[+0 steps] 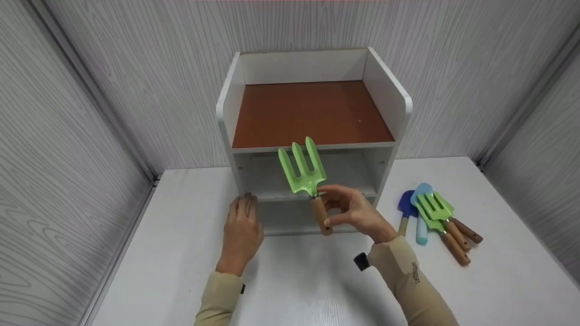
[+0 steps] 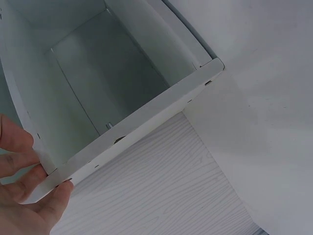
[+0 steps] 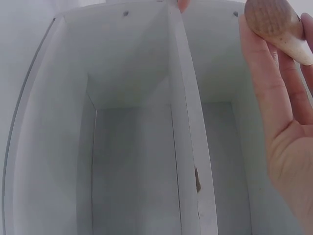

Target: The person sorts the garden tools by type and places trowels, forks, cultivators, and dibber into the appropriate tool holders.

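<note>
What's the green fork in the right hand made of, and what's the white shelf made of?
Green fork: the prongs look like glossy painted metal, thin and shiny, though plastic is possible. Its brown handle looks like smooth wood; its end shows grain-like marks. White shelf: probably board with a smooth white coating; a brown chip on one edge hints at wood underneath.

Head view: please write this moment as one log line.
right hand: holds green garden fork by wooden handle | left hand: grips left side of shelf unit | other tools: on table at right
</note>
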Demonstrator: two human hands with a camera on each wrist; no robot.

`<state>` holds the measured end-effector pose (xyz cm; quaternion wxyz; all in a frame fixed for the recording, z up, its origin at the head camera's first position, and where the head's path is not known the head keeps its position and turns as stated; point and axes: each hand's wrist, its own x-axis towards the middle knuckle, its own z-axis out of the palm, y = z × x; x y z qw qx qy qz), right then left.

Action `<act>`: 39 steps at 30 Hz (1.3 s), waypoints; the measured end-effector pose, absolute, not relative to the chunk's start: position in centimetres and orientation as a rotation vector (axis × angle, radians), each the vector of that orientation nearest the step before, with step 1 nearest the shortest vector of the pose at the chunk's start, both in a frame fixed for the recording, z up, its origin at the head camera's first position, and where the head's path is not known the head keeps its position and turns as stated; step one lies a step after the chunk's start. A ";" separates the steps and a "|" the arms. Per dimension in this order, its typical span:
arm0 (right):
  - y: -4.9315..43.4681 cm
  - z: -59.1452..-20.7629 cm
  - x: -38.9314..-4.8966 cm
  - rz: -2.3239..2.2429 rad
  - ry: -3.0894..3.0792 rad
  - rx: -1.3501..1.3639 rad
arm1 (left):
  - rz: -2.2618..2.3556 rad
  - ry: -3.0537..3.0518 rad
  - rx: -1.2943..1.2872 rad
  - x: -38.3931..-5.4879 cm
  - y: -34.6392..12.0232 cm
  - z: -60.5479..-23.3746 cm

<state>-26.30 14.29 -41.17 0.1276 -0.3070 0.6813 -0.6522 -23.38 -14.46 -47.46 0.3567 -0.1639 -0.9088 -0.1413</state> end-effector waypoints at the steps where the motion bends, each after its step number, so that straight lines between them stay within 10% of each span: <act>1: 14.1 -41.1 -26.3 -1.898 1.973 -0.900 | -0.370 -2.346 -0.422 -23.4 -14.4 -47.4; 39: 7.6 -37.0 -24.7 -1.918 1.961 -0.777 | -0.332 -2.351 -0.404 -23.3 -14.5 -47.4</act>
